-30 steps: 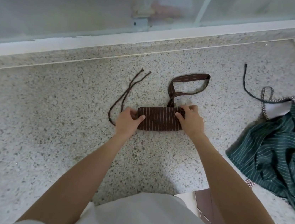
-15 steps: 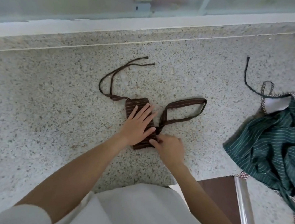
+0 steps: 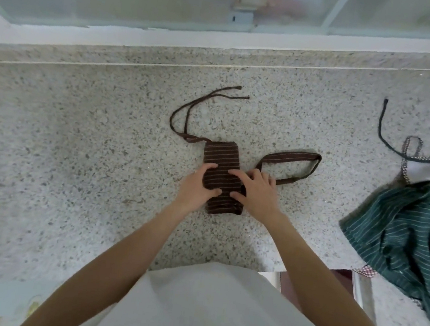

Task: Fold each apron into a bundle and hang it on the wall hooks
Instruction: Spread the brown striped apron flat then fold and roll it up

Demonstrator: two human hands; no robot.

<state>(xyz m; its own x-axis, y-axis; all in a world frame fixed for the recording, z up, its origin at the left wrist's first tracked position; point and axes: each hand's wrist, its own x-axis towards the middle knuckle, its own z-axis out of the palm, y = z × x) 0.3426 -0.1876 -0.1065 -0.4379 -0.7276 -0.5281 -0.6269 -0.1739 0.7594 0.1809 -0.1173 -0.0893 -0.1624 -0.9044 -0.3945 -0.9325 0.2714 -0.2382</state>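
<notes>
A brown striped apron [image 3: 222,161] lies folded into a narrow bundle on the speckled counter [image 3: 75,145], its long axis pointing away from me. Its two thin ties [image 3: 185,110] trail off to the far left and its neck loop [image 3: 289,164] lies to the right. My left hand [image 3: 197,187] grips the bundle's left edge, thumb on top. My right hand [image 3: 256,192] holds the right edge, thumb and forefinger on the cloth. No wall hooks are in view.
A crumpled green striped apron [image 3: 411,230] with a dark tie [image 3: 384,140] lies at the right, over a checked cloth. A white ledge and frosted panels [image 3: 173,8] run along the back. A metal-edged opening [image 3: 356,285] sits at the counter's near right.
The bundle has been turned from lying crosswise to pointing away from me. Both hands have shifted onto its two long sides; the ties and loop swung with it.
</notes>
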